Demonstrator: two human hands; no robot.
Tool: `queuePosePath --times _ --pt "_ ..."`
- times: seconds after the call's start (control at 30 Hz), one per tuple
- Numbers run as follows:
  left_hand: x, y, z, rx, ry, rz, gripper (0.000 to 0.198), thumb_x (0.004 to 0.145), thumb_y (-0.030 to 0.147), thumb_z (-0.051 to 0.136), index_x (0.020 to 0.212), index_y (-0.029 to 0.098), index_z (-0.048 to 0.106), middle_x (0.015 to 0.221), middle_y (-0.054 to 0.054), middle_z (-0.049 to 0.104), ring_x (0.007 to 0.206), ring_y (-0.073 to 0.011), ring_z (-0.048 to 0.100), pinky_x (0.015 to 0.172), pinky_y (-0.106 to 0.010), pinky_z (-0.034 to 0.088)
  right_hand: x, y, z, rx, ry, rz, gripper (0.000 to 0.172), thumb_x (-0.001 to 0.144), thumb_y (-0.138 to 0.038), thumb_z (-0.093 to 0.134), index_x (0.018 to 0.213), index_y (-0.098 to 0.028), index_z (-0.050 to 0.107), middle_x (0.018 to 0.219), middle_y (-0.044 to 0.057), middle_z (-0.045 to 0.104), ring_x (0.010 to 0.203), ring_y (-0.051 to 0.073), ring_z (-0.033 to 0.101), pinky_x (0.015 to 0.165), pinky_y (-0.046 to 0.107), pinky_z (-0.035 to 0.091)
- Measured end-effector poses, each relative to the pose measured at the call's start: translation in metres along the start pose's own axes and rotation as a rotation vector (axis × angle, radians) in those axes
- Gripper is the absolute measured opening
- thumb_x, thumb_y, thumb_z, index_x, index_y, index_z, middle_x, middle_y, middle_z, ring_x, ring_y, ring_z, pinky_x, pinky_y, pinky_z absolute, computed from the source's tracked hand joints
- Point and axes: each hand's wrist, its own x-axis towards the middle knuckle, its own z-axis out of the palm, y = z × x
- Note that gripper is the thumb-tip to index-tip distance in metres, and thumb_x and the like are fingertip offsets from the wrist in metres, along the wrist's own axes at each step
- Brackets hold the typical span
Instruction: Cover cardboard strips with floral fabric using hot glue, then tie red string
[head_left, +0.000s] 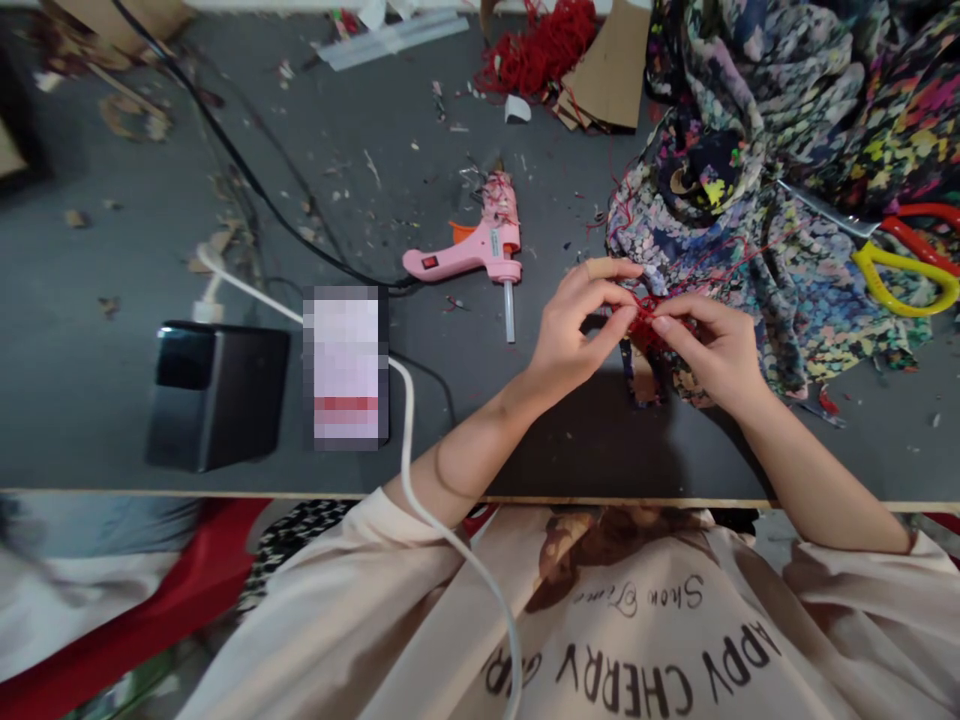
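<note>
My left hand (581, 315) and my right hand (709, 345) meet over the table's near side, each pinching a small bundle of red thread (643, 318) between thumb and fingers. Strands trail from it across the floral fabric (787, 290) behind and under my right hand. Just below the thread, a small brown piece with dark patterned cloth (643, 375) hangs; I cannot make out how it is joined. Scissors (892, 250) with red and yellow handles lie on the fabric to the right.
A pink glue gun (491, 235) lies left of my hands, its black cord (262, 195) running to the upper left. Further left are a phone (345, 370) and a dark power bank (217, 395) with a white cable (409, 420). Red yarn (540, 45) and cardboard (611, 70) lie at the back.
</note>
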Motion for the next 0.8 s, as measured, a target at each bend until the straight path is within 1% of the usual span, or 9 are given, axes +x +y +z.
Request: queuePosePath --times 0.13,0.23,0.33,0.37,0.43,0.53,0.63,0.73,0.8 --pt "0.0 -0.003 0.003 -0.059 0.136 -0.057 0.025 0.1 0.044 0.047 0.089 0.023 0.057 0.109 -0.004 0.07 0.107 -0.0165 0.066 0.095 -0.035 0.056 0.002 0.001 -0.003 -0.029 0.003 -0.013 0.017 0.088 -0.032 0.065 0.076 -0.021 0.07 0.071 -0.001 0.069 0.067 0.014 0.061 0.065 0.029 0.048" --pt "-0.001 -0.011 0.006 -0.079 0.19 -0.134 0.031 0.101 0.052 0.04 0.093 0.025 0.053 0.111 -0.004 0.066 0.104 -0.0167 0.067 0.094 -0.036 0.058 0.003 0.005 -0.005 0.013 0.027 -0.039 0.019 0.088 -0.035 0.066 0.074 -0.022 0.068 0.076 0.001 0.068 0.074 0.016 0.061 0.072 0.033 0.049" --pt "-0.002 -0.023 0.007 -0.104 0.265 -0.191 0.033 0.1 0.057 0.039 0.096 0.026 0.051 0.113 -0.003 0.065 0.1 -0.0163 0.069 0.093 -0.038 0.058 0.006 0.005 -0.009 0.17 0.092 0.001 0.026 0.085 -0.043 0.069 0.069 -0.023 0.064 0.084 0.002 0.069 0.085 0.019 0.065 0.081 0.038 0.051" --pt "-0.001 -0.028 0.007 -0.127 0.296 -0.2 0.034 0.1 0.058 0.041 0.096 0.026 0.051 0.112 -0.003 0.065 0.1 -0.0164 0.069 0.093 -0.038 0.058 0.008 0.004 -0.012 0.245 0.116 0.031 0.029 0.084 -0.046 0.069 0.067 -0.023 0.062 0.082 0.002 0.069 0.084 0.02 0.066 0.081 0.04 0.052" --pt "-0.001 -0.035 0.007 -0.208 0.346 -0.208 0.034 0.098 0.058 0.045 0.095 0.025 0.052 0.111 -0.002 0.065 0.101 -0.0166 0.068 0.092 -0.036 0.058 0.012 -0.003 -0.021 0.395 0.142 0.09 0.031 0.084 -0.047 0.068 0.065 -0.024 0.059 0.069 0.0 0.065 0.073 0.02 0.066 0.08 0.042 0.054" --pt "0.001 -0.038 0.006 -0.363 0.36 -0.209 0.029 0.097 0.053 0.052 0.093 0.024 0.055 0.11 0.0 0.065 0.097 -0.0147 0.069 0.089 -0.032 0.058 0.016 -0.015 -0.039 0.492 0.147 0.11 0.023 0.083 -0.036 0.069 0.064 -0.025 0.062 0.054 -0.003 0.053 0.056 0.017 0.059 0.078 0.041 0.054" --pt "0.002 -0.033 0.006 -0.459 0.352 -0.217 0.025 0.096 0.049 0.056 0.091 0.025 0.057 0.108 0.001 0.065 0.089 -0.0128 0.07 0.085 -0.031 0.059 0.014 -0.02 -0.048 0.454 0.125 0.151 0.019 0.083 -0.035 0.071 0.067 -0.026 0.067 0.056 -0.003 0.055 0.055 0.015 0.057 0.075 0.038 0.054" --pt "0.001 -0.029 0.006 -0.467 0.363 -0.222 0.024 0.094 0.048 0.059 0.088 0.025 0.058 0.105 0.001 0.065 0.086 -0.0134 0.07 0.082 -0.031 0.06 0.008 -0.014 -0.041 0.412 0.072 0.202 0.015 0.084 -0.037 0.073 0.074 -0.026 0.072 0.065 -0.002 0.062 0.063 0.014 0.062 0.068 0.032 0.052" --pt "0.0 -0.032 0.006 -0.434 0.374 -0.203 0.024 0.094 0.048 0.059 0.086 0.026 0.058 0.104 0.002 0.066 0.087 -0.0139 0.069 0.082 -0.032 0.059 0.005 -0.008 -0.031 0.384 0.074 0.203 0.016 0.083 -0.038 0.074 0.074 -0.026 0.073 0.07 -0.002 0.065 0.066 0.012 0.062 0.064 0.028 0.051"
